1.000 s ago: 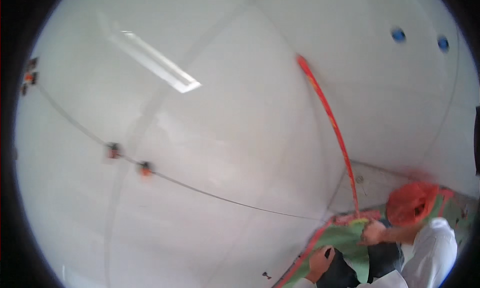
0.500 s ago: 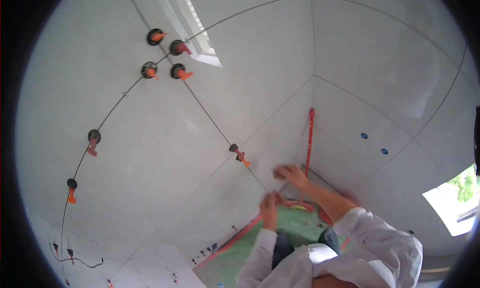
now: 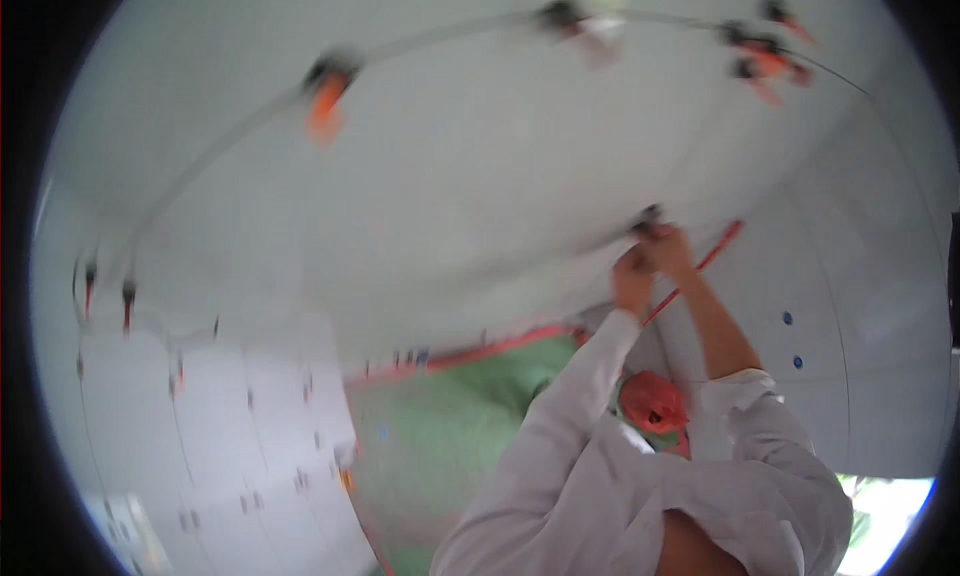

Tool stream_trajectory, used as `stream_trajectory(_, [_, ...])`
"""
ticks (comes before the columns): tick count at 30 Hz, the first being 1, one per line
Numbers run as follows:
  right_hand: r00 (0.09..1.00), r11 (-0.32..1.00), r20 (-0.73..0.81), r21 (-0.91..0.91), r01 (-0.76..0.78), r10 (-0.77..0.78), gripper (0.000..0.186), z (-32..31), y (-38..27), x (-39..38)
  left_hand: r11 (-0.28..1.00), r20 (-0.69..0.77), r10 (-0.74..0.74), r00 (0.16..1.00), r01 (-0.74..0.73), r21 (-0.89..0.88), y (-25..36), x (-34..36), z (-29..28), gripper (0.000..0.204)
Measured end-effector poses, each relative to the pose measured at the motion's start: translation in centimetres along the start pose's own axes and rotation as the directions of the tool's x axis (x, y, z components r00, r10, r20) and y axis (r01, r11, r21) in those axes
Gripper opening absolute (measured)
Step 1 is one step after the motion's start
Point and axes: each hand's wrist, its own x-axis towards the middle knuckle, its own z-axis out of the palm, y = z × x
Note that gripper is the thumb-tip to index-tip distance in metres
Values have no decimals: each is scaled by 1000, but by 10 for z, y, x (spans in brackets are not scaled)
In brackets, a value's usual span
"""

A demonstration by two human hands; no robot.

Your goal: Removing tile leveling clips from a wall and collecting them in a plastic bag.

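Observation:
My right hand [image 3: 667,246] is closed at a tile leveler [image 3: 650,216], a knob with a dark round base set on a joint of the pale grey wall tiles [image 3: 470,176]. Its grip covers most of the handle. Just below and to the left, my left hand [image 3: 633,278] is raised with its fingers bunched, close to the right one. Whatever it may hold is hidden by the fingers and the blur. More levelers with orange or red handles sit along the upper joint, one orange [image 3: 326,96] at upper left and a cluster [image 3: 765,56] at upper right.
A red strip [image 3: 722,244] runs up the corner beside my right forearm. Below my arms are a red bag-like object [image 3: 653,403] and a green floor covering [image 3: 450,426] edged in red. Two blue-rimmed holes [image 3: 788,318] mark the right wall. Light tiles with several levelers stand at left [image 3: 230,426].
The view has swung left and is blurred. Both hands have risen from near the floor corner to the tile leveler on the wall, and my right hand has closed on it.

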Motion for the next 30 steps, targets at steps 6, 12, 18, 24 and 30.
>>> stream_trajectory(6, [954, 948, -124, -206, 244, -273, 39, -7, -29, 3, 972, -189, 72, 979, -27, 233, 17, 1, 3, 11])
stream_trajectory(12, [937, 851, 343, 472, -232, 66, 51, -30, -2, -7, 839, -206, 279, 938, -133, 528, 40, -6, 25, 15])
stream_trajectory(18, [741, -100, 607, 750, -653, -287, 41, -1, 13, -17, 843, -221, 121, 968, 17, 537, 47, -14, 21, 26])
stream_trajectory(24, [902, -130, 431, 894, -430, -16, 26, 18, 37, -7, 678, -117, 204, 972, -54, 733, 65, -12, 44, 24])
stream_trajectory(30, [956, 533, 295, 807, -253, 8, 38, -16, 20, -21, 335, 105, 329, 938, -220, 916, 63, -19, 28, 12])
